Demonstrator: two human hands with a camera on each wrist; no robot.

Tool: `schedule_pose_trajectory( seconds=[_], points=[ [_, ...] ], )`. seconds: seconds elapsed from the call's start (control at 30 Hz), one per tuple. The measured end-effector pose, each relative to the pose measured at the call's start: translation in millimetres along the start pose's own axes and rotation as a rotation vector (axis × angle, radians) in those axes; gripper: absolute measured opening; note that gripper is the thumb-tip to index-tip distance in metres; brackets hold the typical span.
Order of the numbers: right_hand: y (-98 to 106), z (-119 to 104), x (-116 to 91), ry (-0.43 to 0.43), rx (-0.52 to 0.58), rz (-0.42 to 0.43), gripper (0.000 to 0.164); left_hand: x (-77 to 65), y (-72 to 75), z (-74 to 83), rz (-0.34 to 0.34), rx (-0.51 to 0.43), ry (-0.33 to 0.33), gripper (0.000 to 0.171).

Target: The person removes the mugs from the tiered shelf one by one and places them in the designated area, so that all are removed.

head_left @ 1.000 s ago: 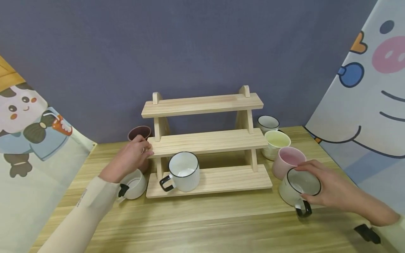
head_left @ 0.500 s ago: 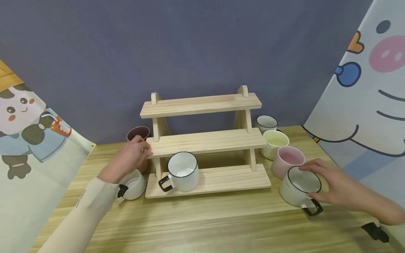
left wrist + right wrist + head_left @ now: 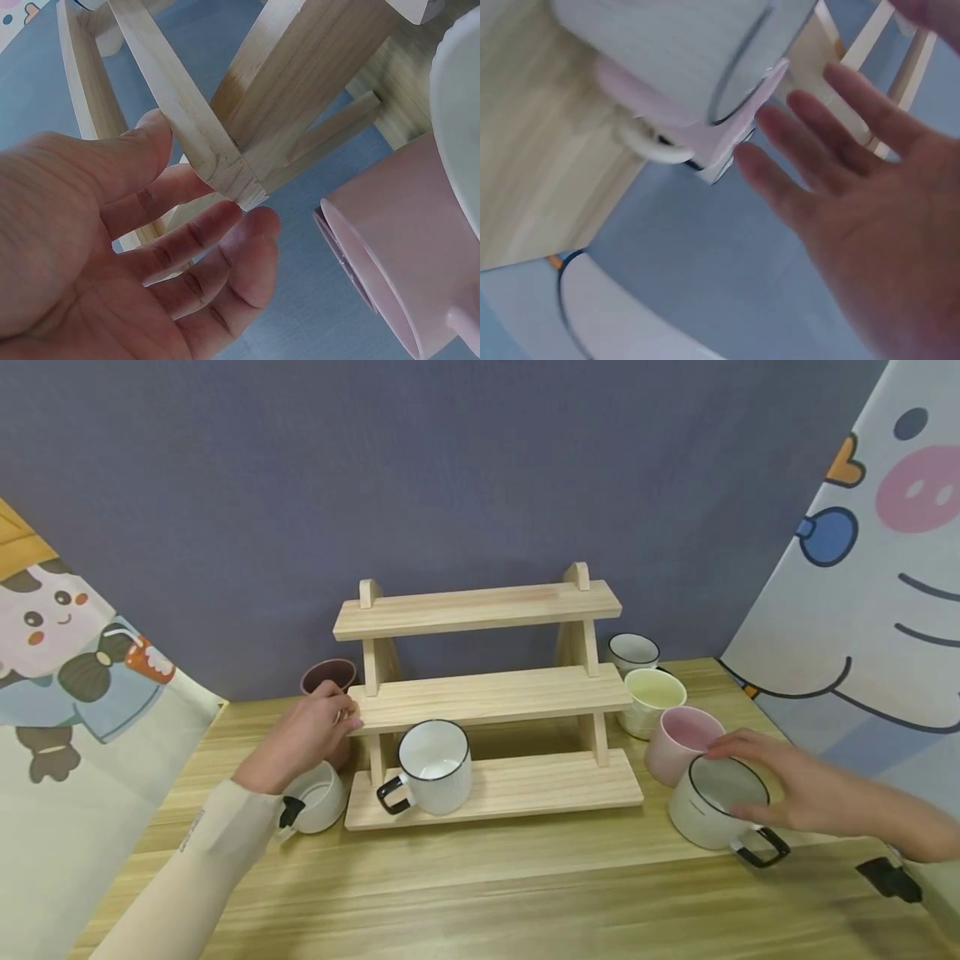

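Note:
A three-tier wooden display shelf (image 3: pixel 495 697) stands at the middle of the table. My left hand (image 3: pixel 309 733) holds the left end of its middle board, thumb on one face and fingers curled about the end (image 3: pixel 244 187). My right hand (image 3: pixel 802 785) is over a white enamel mug (image 3: pixel 701 818) with a black rim and black handle, on the table at the right. Its thumb and fingertips overlap the rim in the head view. In the right wrist view the fingers (image 3: pixel 802 142) are nearly straight beside the mug. A similar white mug (image 3: pixel 442 781) stands on the lowest board, handle leftward.
Behind the right mug stand a pink cup (image 3: pixel 667 758), a pale yellow cup (image 3: pixel 640 718) and another black-rimmed white mug (image 3: pixel 621 664). Left of the shelf are a dark pink mug (image 3: pixel 330 670) and a white cup (image 3: pixel 324 810). A blue-grey backdrop (image 3: pixel 480 485) rises behind.
The right mug has turned, its handle swinging from the front toward the right, and it has shifted slightly right. My right hand has shifted slightly right and up. The left hand stays on the shelf.

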State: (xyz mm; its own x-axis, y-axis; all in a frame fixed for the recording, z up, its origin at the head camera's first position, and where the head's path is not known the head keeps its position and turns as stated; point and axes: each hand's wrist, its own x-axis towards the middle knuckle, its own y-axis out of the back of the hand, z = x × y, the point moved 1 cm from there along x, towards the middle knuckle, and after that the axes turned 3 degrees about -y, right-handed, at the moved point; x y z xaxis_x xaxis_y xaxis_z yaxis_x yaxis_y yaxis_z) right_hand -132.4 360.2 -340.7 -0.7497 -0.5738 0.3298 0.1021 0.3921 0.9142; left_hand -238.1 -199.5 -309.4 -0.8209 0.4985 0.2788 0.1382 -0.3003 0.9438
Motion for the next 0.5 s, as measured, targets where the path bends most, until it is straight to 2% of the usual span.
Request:
schedule_pose_trajectory(
  seconds=[0.2,0.37,0.5],
  points=[
    [9,-5,44,-0.060,-0.069,0.058,0.046,0.3,1.1,0.4,0.004,0.009,-0.003,0.014],
    [7,-5,85,-0.097,-0.032,0.033,0.039,0.1,1.2,-0.3,-0.008,0.013,0.009,0.016],
    [-1,1,114,-0.121,-0.030,-0.027,0.038,0.8,0.3,-0.8,-0.020,0.012,0.012,0.017]
  ],
)
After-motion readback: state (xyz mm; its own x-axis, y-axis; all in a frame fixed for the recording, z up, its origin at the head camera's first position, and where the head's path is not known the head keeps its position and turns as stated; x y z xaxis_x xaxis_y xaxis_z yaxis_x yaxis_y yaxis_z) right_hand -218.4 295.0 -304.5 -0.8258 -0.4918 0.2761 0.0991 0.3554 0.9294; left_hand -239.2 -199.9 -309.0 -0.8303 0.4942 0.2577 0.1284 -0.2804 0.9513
